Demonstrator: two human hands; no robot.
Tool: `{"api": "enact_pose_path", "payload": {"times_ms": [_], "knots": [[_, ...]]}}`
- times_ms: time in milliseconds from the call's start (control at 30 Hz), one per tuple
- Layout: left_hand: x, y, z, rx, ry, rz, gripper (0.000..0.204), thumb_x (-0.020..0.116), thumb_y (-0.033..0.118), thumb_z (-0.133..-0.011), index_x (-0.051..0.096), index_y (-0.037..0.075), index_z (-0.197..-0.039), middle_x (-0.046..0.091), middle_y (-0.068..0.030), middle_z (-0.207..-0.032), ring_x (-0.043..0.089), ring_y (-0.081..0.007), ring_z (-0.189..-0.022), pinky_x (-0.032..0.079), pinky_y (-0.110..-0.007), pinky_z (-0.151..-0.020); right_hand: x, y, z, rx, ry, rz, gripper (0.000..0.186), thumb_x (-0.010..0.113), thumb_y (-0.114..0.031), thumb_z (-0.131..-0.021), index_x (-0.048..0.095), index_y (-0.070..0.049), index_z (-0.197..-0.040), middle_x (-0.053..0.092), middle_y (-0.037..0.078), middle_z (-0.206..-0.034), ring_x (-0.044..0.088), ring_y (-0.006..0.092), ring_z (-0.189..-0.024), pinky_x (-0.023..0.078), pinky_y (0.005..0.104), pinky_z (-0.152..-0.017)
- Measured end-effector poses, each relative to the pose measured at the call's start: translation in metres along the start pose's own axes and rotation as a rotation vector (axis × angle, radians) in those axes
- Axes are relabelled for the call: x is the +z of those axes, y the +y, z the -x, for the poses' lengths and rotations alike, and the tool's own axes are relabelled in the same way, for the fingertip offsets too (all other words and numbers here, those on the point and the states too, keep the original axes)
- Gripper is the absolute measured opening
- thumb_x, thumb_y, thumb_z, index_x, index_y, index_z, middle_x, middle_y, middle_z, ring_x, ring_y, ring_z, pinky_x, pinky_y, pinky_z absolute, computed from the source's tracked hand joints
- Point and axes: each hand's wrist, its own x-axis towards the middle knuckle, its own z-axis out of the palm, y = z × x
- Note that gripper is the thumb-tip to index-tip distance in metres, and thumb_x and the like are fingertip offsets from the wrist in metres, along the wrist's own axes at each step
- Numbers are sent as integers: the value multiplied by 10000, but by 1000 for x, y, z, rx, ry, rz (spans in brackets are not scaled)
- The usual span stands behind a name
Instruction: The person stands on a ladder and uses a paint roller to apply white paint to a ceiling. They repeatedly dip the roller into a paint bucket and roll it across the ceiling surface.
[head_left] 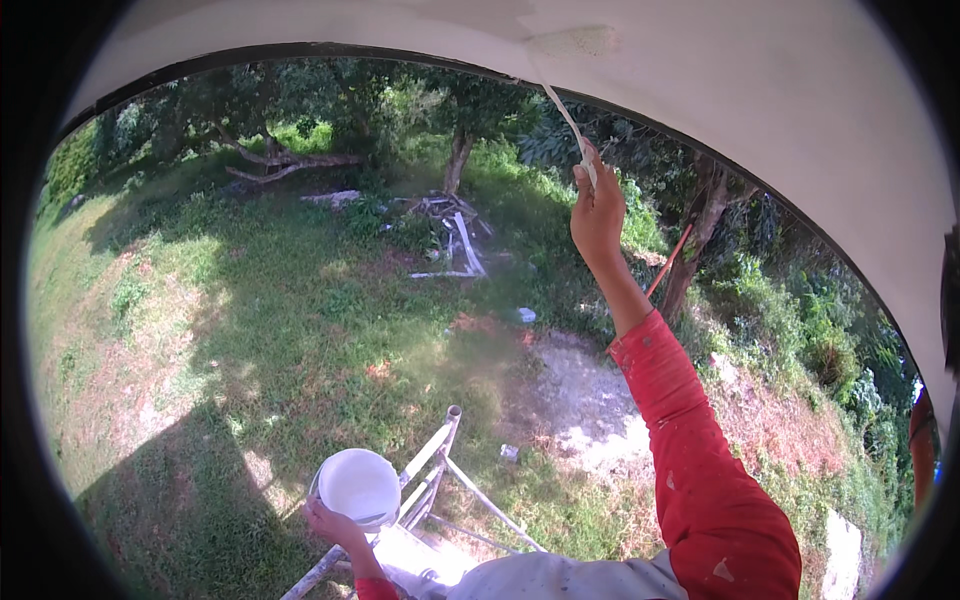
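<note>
My right hand (598, 205) is raised, its fingers closed round the handle of a paint roller (560, 105). The pale roller head lies against the white overhead surface (760, 110), where a slightly different-toned patch shows. Low at lower left, my left hand (330, 523) grips a white bucket (360, 480) by its side; the bucket's contents are hard to make out.
A metal scaffold frame (436, 445) stands below me, near the bucket. Beyond lie grass (250, 300), trees (460, 150) and scrap boards (465, 250). A dark edge borders the overhead surface. Part of what looks like another person's arm (920, 440) shows at far right.
</note>
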Motion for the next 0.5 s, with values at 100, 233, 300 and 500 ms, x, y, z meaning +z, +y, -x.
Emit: {"api": "enact_pose_path", "payload": {"times_ms": [100,233,300,500], "knots": [[2,5,2,1,15,1,438,436,324,-1116,629,-63,-1188,683,-233,-1127,675,-318,-969,537,-444,-852,11,23,10,149,-7,-38,371,532,-204,-1114,598,-66,-1452,689,168,-999,688,280,-845,552,401,-834],[2,4,0,-17,11,-39,451,440,341,-1119,636,-52,-1221,685,-218,-1134,671,-315,-992,532,-446,-878,23,62,26,213,30,90,395,512,-253,-1124,593,-55,-1455,690,199,-1065,694,318,-847,549,418,-796],[1,0,-1,-15,37,-48,468,439,349,-1119,639,-59,-1228,684,-216,-1146,667,-319,-1019,522,-453,-914,24,69,26,176,33,60,375,532,-199,-1111,585,-115,-1473,664,184,-1033,672,334,-829,542,416,-760],[0,-16,-11,-5,33,-45,509,432,353,-1119,635,-84,-1281,680,-231,-1218,661,-335,-1089,504,-451,-981,22,26,0,28,12,95,397,575,-140,-1082,588,-170,-1477,606,129,-919,608,293,-689,502,421,-622]]}}
